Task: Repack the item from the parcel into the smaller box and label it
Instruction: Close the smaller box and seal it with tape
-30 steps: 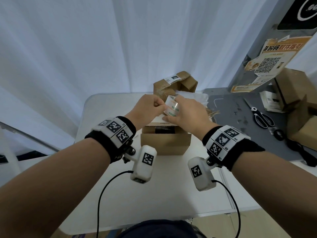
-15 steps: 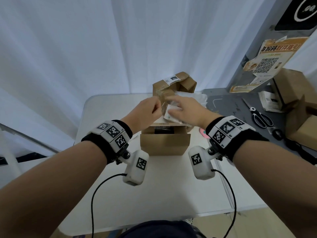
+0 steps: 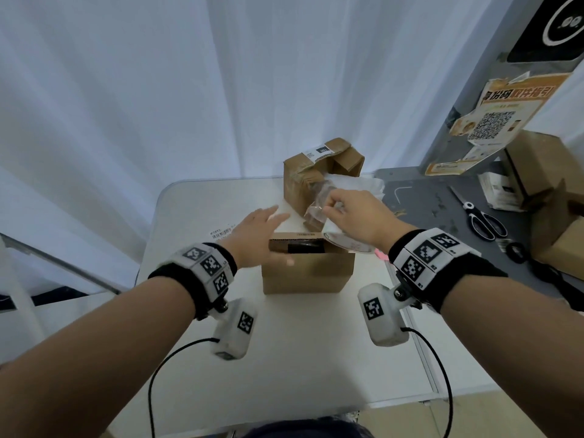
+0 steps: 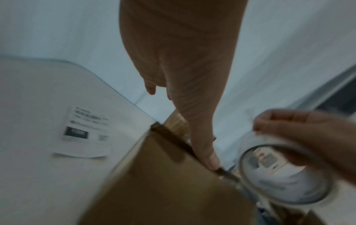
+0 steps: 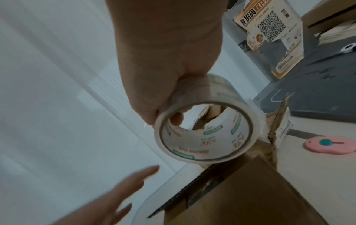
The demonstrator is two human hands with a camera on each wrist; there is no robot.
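Note:
The small brown box (image 3: 306,273) stands open at the table's middle with a dark item (image 3: 305,248) inside. Behind it is the bigger opened parcel (image 3: 311,175) with white wrapping. My right hand (image 3: 328,210) grips a roll of clear tape (image 3: 344,243) above the small box's right rear corner; in the right wrist view its fingers pass through the roll (image 5: 204,134). My left hand (image 3: 268,219) is flat with straight fingers over the box's left top edge, one fingertip (image 4: 210,161) touching that edge. A white shipping label (image 3: 221,233) lies on the table left of the box.
A pink box cutter (image 5: 329,144) lies right of the small box. On the grey mat to the right are scissors (image 3: 483,219), a black ring (image 3: 515,251) and more cardboard boxes (image 3: 556,222). White curtain hangs behind the table.
Both hands were together at the tape roll over the box. My left hand has let go, opened and moved left and down to the box edge; the right hand keeps the roll.

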